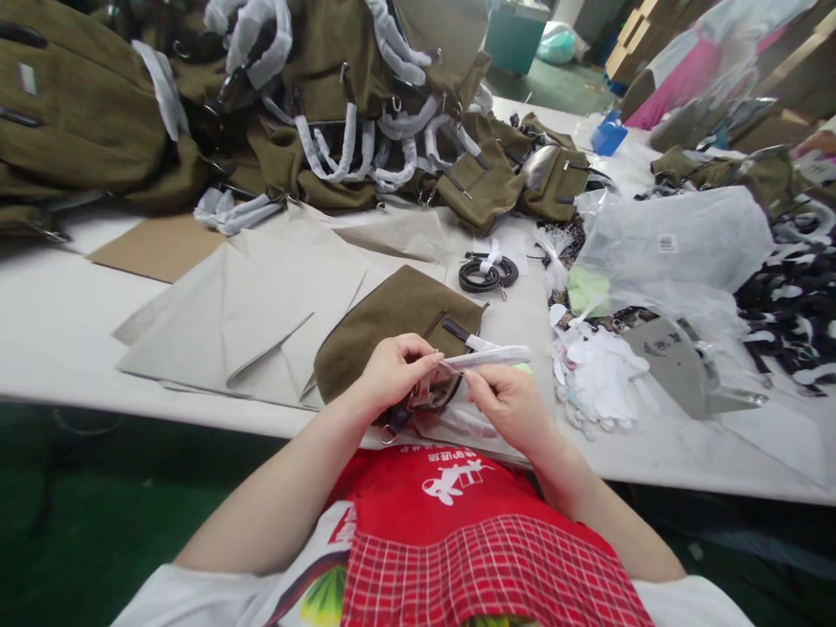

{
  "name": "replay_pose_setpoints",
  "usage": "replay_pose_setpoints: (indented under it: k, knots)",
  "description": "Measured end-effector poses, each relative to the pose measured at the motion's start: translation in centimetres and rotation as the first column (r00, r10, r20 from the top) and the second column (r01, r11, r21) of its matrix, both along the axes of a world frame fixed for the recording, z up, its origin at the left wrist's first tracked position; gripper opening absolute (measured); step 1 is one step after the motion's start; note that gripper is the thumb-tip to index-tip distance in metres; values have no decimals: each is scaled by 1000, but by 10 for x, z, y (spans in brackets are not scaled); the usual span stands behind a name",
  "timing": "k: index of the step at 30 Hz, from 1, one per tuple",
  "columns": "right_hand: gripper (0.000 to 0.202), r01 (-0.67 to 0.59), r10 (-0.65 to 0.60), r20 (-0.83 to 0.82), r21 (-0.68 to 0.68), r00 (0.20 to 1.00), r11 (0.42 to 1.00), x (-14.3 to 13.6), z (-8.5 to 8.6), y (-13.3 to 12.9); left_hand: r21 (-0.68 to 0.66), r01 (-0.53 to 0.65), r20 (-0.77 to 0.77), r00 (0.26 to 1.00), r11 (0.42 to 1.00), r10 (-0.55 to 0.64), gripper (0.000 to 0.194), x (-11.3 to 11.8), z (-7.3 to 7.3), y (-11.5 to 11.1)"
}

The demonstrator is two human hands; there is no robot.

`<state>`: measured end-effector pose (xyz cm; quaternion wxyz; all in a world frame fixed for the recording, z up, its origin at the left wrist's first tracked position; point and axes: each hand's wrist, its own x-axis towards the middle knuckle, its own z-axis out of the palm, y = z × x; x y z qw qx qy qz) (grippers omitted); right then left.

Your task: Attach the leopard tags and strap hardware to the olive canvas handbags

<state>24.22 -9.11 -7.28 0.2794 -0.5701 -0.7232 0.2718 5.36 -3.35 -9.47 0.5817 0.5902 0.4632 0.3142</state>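
An olive-green canvas bag [392,322] lies on its side at the table's front edge, its opening turned toward me. My left hand [395,370] rests against that opening, thumb and forefinger pinched together; what sits between them is too small to make out. My right hand [506,401] pinches a thin pale strand [452,369] that stretches across to the left fingertips. Just above the fingers, a strap wrapped in white film [489,355] sticks out from the bag's dark leather tab [455,329]. Below the left hand hangs a metal ring [387,434].
Olive bags [78,113] with wrapped handles are heaped along the back. Wrapping paper sheets [196,322] lie left, a coiled black strap [487,274] behind the bag. To the right are white tags [604,370], a clear plastic bag [672,235] and a grey metal plate [670,357].
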Motion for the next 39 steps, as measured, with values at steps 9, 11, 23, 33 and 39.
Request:
replay_pose_setpoints:
  k: [9, 11, 23, 33, 39]
  knots:
    - [44, 20, -25, -67, -71, 997, 997, 0, -7, 0, -246, 37, 152, 988, 968, 0, 36, -3, -2, 2]
    - [43, 22, -28, -75, -86, 997, 996, 0, -6, 0, -239, 37, 148, 989, 970, -1, 35, -2, -2, 2]
    - [41, 40, -51, -79, -142, 996, 989, -2, -10, 3, -76, 36, 59, 998, 996, -31, 32, -1, 2, 2]
    - [26, 14, -3, 99, -114, 995, 993, -3, -13, 9, 209, 76, -147, 988, 975, -46, 28, 1, -4, 2]
    - [25, -43, 50, 65, -109, 997, 993, -9, -32, 11, 365, 114, -259, 966, 924, -17, 25, 3, -8, -5]
